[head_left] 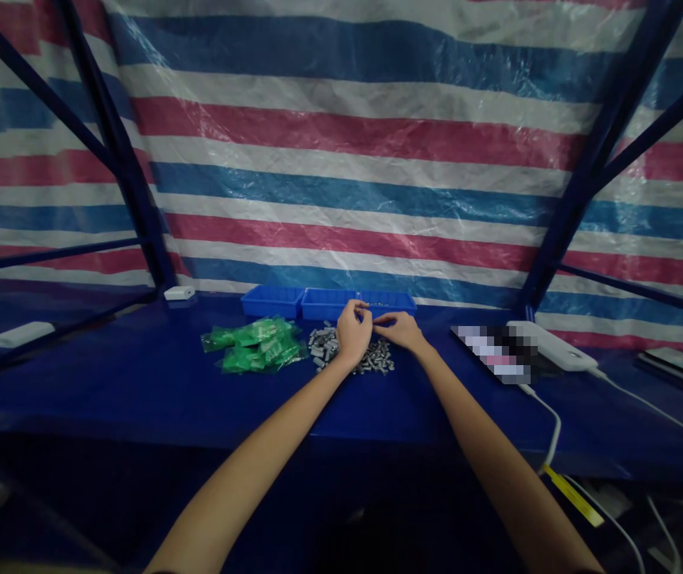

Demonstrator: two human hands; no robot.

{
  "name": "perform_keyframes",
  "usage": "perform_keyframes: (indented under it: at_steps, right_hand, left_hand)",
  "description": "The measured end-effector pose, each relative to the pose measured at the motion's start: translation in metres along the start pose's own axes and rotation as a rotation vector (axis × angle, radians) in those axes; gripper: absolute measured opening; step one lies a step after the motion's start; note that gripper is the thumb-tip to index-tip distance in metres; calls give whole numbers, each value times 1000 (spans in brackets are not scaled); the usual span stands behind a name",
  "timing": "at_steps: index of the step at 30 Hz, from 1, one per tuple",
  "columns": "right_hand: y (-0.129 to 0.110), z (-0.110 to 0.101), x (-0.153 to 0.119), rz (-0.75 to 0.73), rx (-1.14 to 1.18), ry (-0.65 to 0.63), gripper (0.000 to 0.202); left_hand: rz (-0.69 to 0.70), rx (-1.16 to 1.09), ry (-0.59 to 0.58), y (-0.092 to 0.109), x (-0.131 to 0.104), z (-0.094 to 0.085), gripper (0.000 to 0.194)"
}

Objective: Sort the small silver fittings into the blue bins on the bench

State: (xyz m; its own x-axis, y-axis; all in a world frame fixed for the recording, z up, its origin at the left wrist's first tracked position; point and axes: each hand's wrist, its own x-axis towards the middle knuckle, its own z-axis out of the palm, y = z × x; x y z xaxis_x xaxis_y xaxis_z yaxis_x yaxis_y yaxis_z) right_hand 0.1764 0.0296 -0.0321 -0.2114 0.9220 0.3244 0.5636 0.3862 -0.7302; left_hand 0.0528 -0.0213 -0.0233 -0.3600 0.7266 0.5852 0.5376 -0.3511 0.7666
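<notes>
My left hand (pixel 354 331) is over the pile of small metal parts (pixel 377 359), its fingers curled and pinched together. Close beside it on the right, my right hand (pixel 399 328) has its thumb and fingertips pinched, pointing at the left hand. Whatever the fingertips hold is too small to make out. Grey metal pieces (pixel 322 344) lie left of the left hand. Behind the hands stand blue trays (pixel 324 303), the right one partly hidden and with small things in it. Green plastic bags (pixel 261 344) lie in a heap to the left.
On the blue table (pixel 198 406) a phone (pixel 490 355) with a white cable lies at the right, beside a white device (pixel 556 348). White boxes (pixel 23 334) are at the left. Blue metal posts (pixel 131 191) and a striped sheet (pixel 347 143) stand behind.
</notes>
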Motion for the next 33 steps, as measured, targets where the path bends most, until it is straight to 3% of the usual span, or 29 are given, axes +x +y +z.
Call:
perform_keyframes:
  at_steps: [4, 11, 33]
  right_hand:
    - [-5, 0, -10, 100, -254, 26, 20]
    - [-9, 5, -11, 198, -289, 19, 11]
    - [-2, 9, -8, 102, -221, -38, 20]
  left_hand:
    - [-7, 6, -1, 0, 0, 1, 16]
    - [24, 5, 11, 0, -2, 2, 17]
    - [47, -31, -50, -12, 1, 3, 15]
